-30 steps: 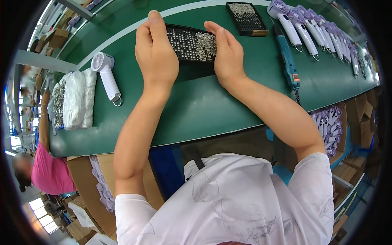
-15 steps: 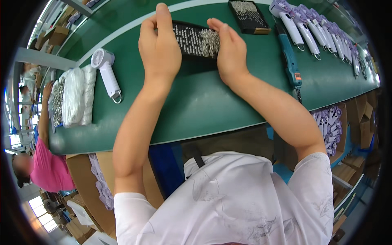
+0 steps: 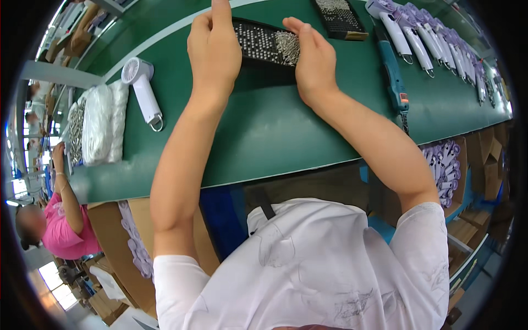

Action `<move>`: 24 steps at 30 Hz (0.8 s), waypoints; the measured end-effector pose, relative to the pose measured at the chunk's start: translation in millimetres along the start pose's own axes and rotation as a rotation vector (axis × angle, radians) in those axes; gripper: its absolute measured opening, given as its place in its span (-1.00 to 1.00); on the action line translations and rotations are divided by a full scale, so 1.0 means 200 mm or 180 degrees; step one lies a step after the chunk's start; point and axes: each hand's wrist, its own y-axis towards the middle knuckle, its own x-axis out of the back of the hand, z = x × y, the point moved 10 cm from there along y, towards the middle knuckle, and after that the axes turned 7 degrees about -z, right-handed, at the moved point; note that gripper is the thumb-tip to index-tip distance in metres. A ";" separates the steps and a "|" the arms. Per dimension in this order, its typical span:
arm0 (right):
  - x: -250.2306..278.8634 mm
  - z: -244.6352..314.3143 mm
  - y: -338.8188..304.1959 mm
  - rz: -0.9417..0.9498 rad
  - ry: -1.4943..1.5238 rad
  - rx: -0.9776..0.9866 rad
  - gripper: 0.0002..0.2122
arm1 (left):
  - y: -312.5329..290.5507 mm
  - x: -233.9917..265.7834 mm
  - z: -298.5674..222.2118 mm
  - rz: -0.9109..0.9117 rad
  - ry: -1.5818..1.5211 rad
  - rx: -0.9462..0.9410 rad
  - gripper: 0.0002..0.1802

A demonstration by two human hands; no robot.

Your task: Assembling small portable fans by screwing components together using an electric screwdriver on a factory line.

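Observation:
Over the green worktable [image 3: 264,126], I hold a black perforated screw tray [image 3: 265,60] between both hands. My left hand [image 3: 214,58] is closed around its left end, with the thumb up along the side. Against the right end presses my right hand [image 3: 318,63], its fingers together and slightly curved. Small silvery screws [image 3: 287,47] are heaped at the tray's right end, while others stand in rows of holes toward the left. The tray is tilted, and a dark shadow lies below it. My palms hide both ends of the tray.
A second black screw tray [image 3: 352,36] lies farther right. Beside it is a teal electric screwdriver [image 3: 393,77], then a row of white-and-purple handheld fans [image 3: 421,44]. One handheld fan [image 3: 145,93] and plastic bags [image 3: 98,129] lie left. A co-worker in pink [image 3: 69,231] is at far left.
The view has shifted a little, and both hands still hold the tray. Its tilt has altered slightly, with the screw heap still at the right end. The co-worker's arm has bent and drawn back.

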 end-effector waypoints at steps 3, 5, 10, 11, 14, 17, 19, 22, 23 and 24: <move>0.00 0.02 -0.02 0.0033 -0.0092 0.0023 -0.59 | 0.04 0.01 0.16 0.0082 -0.0118 -0.0145 -0.22; 0.00 0.00 -0.01 -0.0002 0.0071 -0.0101 -0.59 | 0.08 0.01 0.23 0.0189 -0.0161 0.0165 -0.22; 0.02 -0.01 0.00 0.0000 -0.0132 -0.0063 -0.59 | 0.04 -0.03 0.17 0.0186 -0.0188 -0.0060 -0.23; -0.01 0.05 -0.05 0.0063 -0.0309 0.0096 -0.59 | -0.03 0.01 0.09 0.0108 -0.0060 -0.0264 -0.23; 0.01 0.01 -0.03 -0.0020 -0.0142 -0.0125 -0.60 | 0.03 0.02 0.16 0.0039 0.0066 -0.0239 -0.31; -0.01 0.05 0.01 0.0074 -0.0482 0.0036 -0.60 | 0.03 0.01 0.19 0.0164 -0.0015 -0.0161 -0.31; 0.00 0.06 0.00 0.0083 -0.0521 0.0045 -0.61 | 0.05 0.00 0.26 0.0256 -0.0014 -0.0077 -0.29; -0.03 0.11 0.01 0.0127 -0.0951 0.0300 -0.62 | 0.06 -0.05 0.43 0.0868 0.0199 0.0137 -0.09; -0.04 0.12 0.00 0.0205 -0.1141 0.0429 -0.63 | 0.06 -0.05 0.42 0.0879 0.0191 0.0123 -0.09; -0.04 0.12 0.00 0.0285 -0.1330 0.0557 -0.64 | 0.03 -0.08 0.41 0.1092 0.0277 0.0130 0.06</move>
